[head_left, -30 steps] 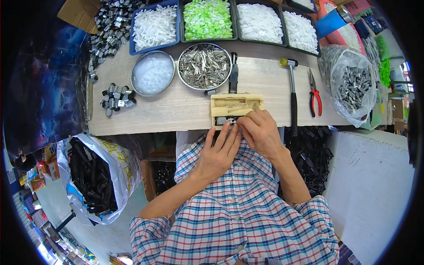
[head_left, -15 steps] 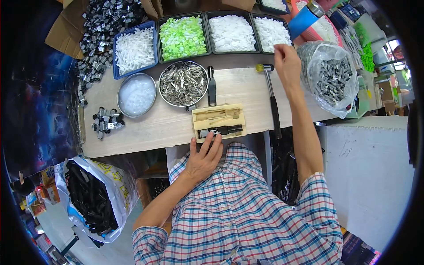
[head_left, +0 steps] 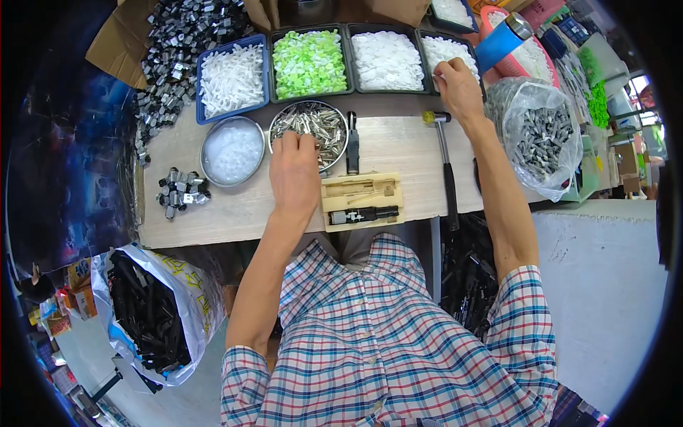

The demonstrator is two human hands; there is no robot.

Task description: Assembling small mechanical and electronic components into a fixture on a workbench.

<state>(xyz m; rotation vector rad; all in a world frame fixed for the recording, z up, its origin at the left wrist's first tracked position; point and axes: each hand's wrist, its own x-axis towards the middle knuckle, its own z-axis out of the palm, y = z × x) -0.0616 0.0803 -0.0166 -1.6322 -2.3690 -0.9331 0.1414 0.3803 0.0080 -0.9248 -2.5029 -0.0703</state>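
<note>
Left hand (head_left: 294,171) is over the near rim of the round metal bowl of small silver metal parts (head_left: 311,128), fingers curled down into the pile — fingertips are buried, so I can't tell if it's pinching a piece or just raking. Palm down, forearm running straight back toward the body.

Right hand (head_left: 455,85) is far out at the back row, at the near-left corner of the dark tray of white plastic pieces (head_left: 449,51). Fingers bunched together at the tray edge; whether there's a piece between them is too small to tell.

Key geometry: the wooden jig block (head_left: 362,201) sits at the table's front edge, just right of the left wrist and well behind both hands. It holds a dark elongated part (head_left: 364,213), long axis left–right, parallel to the table edge. Left hand is clearly nearer the jig; right is well apart, with the hammer (head_left: 445,165) lying between, handle pointing toward the person.

Also there: a dark tool (head_left: 352,144) touching the bowl's right side, a bowl of white discs (head_left: 232,151) left of the metal bowl, and a tray of green caps (head_left: 309,62) behind it.
</note>
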